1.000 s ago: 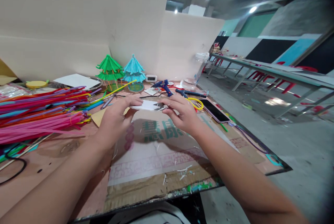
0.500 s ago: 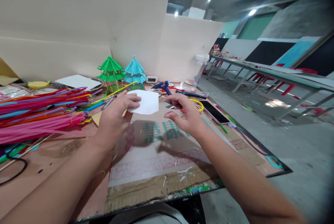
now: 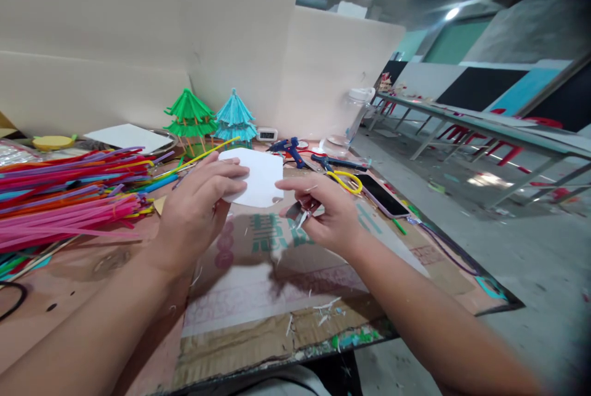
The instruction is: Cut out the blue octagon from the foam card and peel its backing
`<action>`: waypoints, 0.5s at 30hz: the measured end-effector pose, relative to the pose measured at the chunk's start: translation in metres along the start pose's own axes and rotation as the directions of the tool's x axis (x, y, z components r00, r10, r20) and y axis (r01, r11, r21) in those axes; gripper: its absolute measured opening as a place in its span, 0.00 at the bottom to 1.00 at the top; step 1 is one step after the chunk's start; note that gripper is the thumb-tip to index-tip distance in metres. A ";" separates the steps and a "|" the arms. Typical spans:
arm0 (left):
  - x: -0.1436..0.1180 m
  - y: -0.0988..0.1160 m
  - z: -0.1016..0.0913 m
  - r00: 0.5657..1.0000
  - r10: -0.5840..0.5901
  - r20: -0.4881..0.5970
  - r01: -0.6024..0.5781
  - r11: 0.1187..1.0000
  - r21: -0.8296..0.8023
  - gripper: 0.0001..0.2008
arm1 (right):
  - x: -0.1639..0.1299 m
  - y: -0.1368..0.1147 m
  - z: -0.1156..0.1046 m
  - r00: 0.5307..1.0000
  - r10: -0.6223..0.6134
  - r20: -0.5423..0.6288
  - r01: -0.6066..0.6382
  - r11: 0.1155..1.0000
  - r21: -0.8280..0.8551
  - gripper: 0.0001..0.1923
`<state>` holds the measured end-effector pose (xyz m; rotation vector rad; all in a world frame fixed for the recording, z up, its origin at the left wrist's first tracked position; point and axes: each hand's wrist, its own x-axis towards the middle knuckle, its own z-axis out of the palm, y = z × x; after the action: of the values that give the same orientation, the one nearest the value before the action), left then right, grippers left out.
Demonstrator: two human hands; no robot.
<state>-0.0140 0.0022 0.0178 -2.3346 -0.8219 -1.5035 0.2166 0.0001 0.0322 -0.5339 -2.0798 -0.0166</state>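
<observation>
My left hand (image 3: 198,199) pinches a white piece of card (image 3: 258,177) with cut-off corners by its left side, thumb below and fingers on top. The card is held above the printed sheet (image 3: 258,297) on the table. My right hand (image 3: 330,211) is closed around a small shiny metal tool (image 3: 294,211) with blade-like parts; its exact kind is hard to make out. The index finger of that hand points out at the card's right edge, where a small notch shows at the lower right corner.
Bundles of coloured pipe cleaners (image 3: 69,193) lie at left. Behind stand a green pagoda model (image 3: 190,119) and a blue one (image 3: 234,116). A glue gun (image 3: 290,149), yellow-handled scissors (image 3: 346,181), phone (image 3: 383,194) and clear bottle (image 3: 351,116) are farther right. Paper scraps litter the front.
My right hand has moved left and lower, closer to the card, and its fingers have drawn together around the metal tool. My left hand still holds the card; the view has shifted slightly.
</observation>
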 end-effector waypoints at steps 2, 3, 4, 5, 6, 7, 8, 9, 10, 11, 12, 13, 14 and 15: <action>0.000 0.001 0.000 1.000 -0.011 0.010 0.011 1.000 -0.003 0.10 | 0.000 0.000 0.001 0.999 -0.024 0.022 0.024 1.000 -0.008 0.20; 0.000 0.001 0.001 1.000 -0.014 0.017 0.014 1.000 -0.007 0.09 | 0.000 0.000 0.002 0.999 -0.042 0.032 0.042 0.999 -0.006 0.20; 0.000 0.001 0.001 1.000 -0.017 0.024 0.017 1.000 -0.010 0.09 | 0.000 0.001 0.002 0.998 -0.054 0.039 0.054 0.999 -0.005 0.20; -0.001 0.000 0.002 0.999 -0.023 0.033 0.023 1.000 -0.013 0.09 | 0.000 0.002 0.003 0.998 -0.053 0.042 0.053 0.999 -0.009 0.19; -0.002 -0.001 0.004 0.998 -0.033 0.045 0.033 0.999 -0.015 0.08 | 0.000 0.002 0.004 0.999 -0.036 0.041 0.037 0.999 -0.022 0.19; -0.003 -0.003 0.006 0.997 -0.049 0.054 0.050 0.999 -0.015 0.08 | -0.001 0.003 0.004 0.999 -0.008 0.034 0.010 0.999 -0.042 0.18; -0.005 -0.005 0.008 0.995 -0.072 0.064 0.073 0.997 -0.012 0.08 | -0.001 0.004 0.004 0.999 0.023 0.023 -0.022 0.998 -0.062 0.17; -0.007 -0.008 0.009 0.992 -0.105 0.077 0.106 0.994 -0.006 0.08 | -0.002 0.005 0.003 0.998 0.056 0.009 -0.055 0.995 -0.078 0.15; -0.009 -0.010 0.010 0.986 -0.146 0.084 0.147 0.989 0.003 0.09 | -0.002 0.006 0.002 0.996 0.089 -0.010 -0.089 0.992 -0.085 0.14; -0.010 -0.011 0.011 0.976 -0.199 0.093 0.198 0.980 0.018 0.09 | -0.002 0.007 0.001 0.992 0.125 -0.031 -0.127 0.988 -0.086 0.12; -0.011 -0.012 0.011 0.960 -0.262 0.097 0.259 0.965 0.039 0.09 | -0.002 0.008 0.000 0.985 0.163 -0.047 -0.167 0.982 -0.083 0.09; -0.011 -0.012 0.010 0.941 -0.325 0.098 0.320 0.945 0.062 0.09 | -0.002 0.010 -0.002 0.978 0.201 -0.056 -0.206 0.975 -0.083 0.05; -0.010 -0.011 0.009 0.920 -0.380 0.098 0.374 0.924 0.080 0.09 | -0.002 0.012 -0.003 0.970 0.236 -0.057 -0.240 0.967 -0.086 0.04; -0.008 -0.010 0.007 0.901 -0.423 0.098 0.416 0.905 0.089 0.09 | -0.002 0.014 -0.004 0.964 0.260 -0.053 -0.264 0.960 -0.091 0.07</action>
<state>-0.0166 0.0111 0.0061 -2.3109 -1.4618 -1.4691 0.2260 0.0109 0.0301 -0.8592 -1.9614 0.0258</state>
